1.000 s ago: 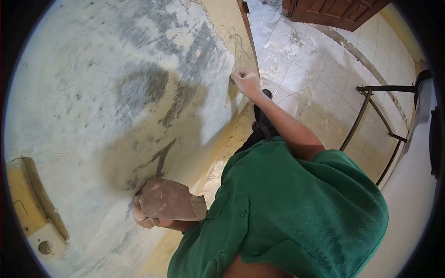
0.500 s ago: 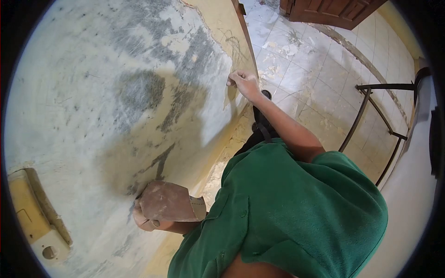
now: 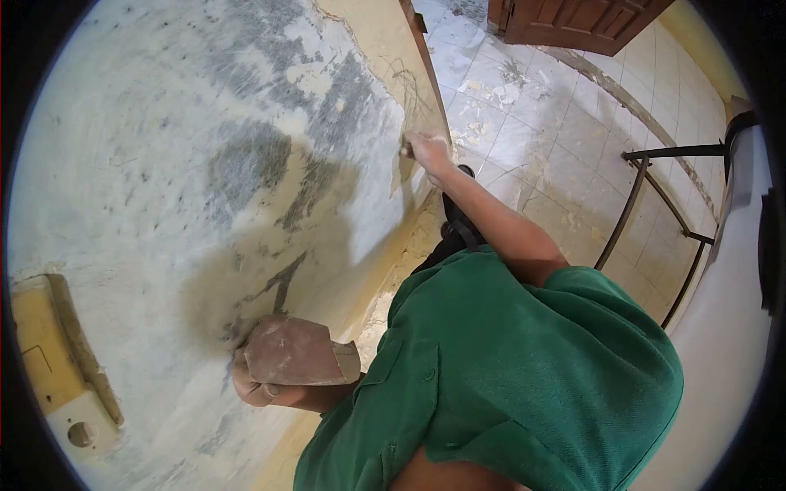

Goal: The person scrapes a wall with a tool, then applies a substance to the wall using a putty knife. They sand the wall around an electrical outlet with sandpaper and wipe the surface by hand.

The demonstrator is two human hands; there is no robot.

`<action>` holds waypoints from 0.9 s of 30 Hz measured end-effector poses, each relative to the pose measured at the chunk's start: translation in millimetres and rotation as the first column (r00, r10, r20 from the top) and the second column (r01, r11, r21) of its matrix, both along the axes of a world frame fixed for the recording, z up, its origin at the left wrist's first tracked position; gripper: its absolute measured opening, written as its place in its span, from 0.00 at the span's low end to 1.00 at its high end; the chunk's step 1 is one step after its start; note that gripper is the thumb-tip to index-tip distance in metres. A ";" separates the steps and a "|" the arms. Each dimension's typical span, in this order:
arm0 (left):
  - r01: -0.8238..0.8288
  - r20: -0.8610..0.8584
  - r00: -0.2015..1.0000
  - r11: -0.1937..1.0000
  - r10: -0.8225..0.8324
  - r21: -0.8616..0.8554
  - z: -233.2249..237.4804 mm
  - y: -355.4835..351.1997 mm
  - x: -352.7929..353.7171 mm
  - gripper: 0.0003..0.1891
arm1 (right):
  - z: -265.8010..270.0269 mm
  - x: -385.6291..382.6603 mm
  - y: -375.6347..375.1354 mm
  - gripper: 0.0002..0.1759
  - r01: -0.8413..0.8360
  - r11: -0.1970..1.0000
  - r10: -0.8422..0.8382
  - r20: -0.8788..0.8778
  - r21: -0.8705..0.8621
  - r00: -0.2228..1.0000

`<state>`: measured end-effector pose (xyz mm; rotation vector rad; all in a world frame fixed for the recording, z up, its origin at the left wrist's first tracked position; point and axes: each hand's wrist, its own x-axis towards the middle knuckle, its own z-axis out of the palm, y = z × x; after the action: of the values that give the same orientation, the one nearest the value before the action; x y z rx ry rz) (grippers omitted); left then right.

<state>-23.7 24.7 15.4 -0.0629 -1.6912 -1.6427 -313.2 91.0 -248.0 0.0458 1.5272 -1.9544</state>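
Observation:
A worn reddish-brown sheet of sandpaper [image 3: 291, 352] is in my left hand [image 3: 250, 386], close against the wall [image 3: 147, 237]. The sheet bends over the hand and hides most of the fingers; its far end curls up to show a pale printed back. My right hand [image 3: 430, 153] is closed, its dusty fingers curled at the wall near the border between the whitish patched area and the yellow paint. Whether anything is inside those fingers I cannot make out. Grey scuffed patches and my shadow lie across the wall between the two hands.
A yellow box with a white socket [image 3: 82, 434] sits in a wall recess at lower left. Paint flakes lie on the tiled floor [image 3: 540, 139]. A brown wooden door [image 3: 581, 24] stands at the top, and a dark metal frame [image 3: 626, 213] at right.
My right hand has shifted slightly down the view, its fingers more tucked in. My left hand with the sandpaper has barely moved. The whole view has shifted slightly left.

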 end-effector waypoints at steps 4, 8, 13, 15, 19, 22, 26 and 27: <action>0.058 0.018 0.998 0.994 -0.060 0.096 -11.6 -15.1 24.5 0.10 | -19.0 12.9 13.1 0.12 -0.023 0.989 0.018 0.039 0.144 0.999; 0.004 0.000 1.000 0.973 -0.004 0.230 -12.2 -6.2 22.8 0.09 | -44.2 39.9 25.1 0.13 -0.118 0.842 0.378 -0.419 0.527 0.826; -0.073 0.086 0.995 0.939 0.046 0.336 -10.4 -4.4 28.7 0.10 | -27.7 44.9 24.2 0.17 -0.306 0.740 0.568 -0.311 0.599 0.762; -0.014 0.128 0.992 0.974 -0.015 0.228 -7.2 -13.4 28.3 0.11 | -33.1 43.6 20.6 0.17 -0.295 0.754 0.565 -0.351 0.587 0.747; 0.081 0.083 0.992 0.986 -0.094 0.146 -15.1 -18.8 33.6 0.10 | -42.6 40.5 12.9 0.17 -0.308 0.745 0.587 -0.362 0.591 0.725; 0.032 0.097 0.994 0.977 -0.054 0.212 -21.7 -18.2 46.8 0.06 | -42.6 40.8 13.6 0.16 -0.309 0.759 0.574 -0.365 0.574 0.733; -0.023 0.119 0.993 0.951 -0.014 0.307 -28.6 -27.6 55.5 0.04 | -33.8 43.0 13.0 0.15 -0.199 0.783 0.525 -0.454 0.590 0.720; 0.098 0.061 0.990 0.933 -0.127 0.346 -31.0 -32.1 54.3 0.04 | -30.6 43.2 14.5 0.15 -0.195 0.783 0.523 -0.456 0.590 0.720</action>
<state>30.6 -7.4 -15.6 0.0801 -1.4585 -2.0292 -270.0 105.5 -278.6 -0.6876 2.2256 -1.2298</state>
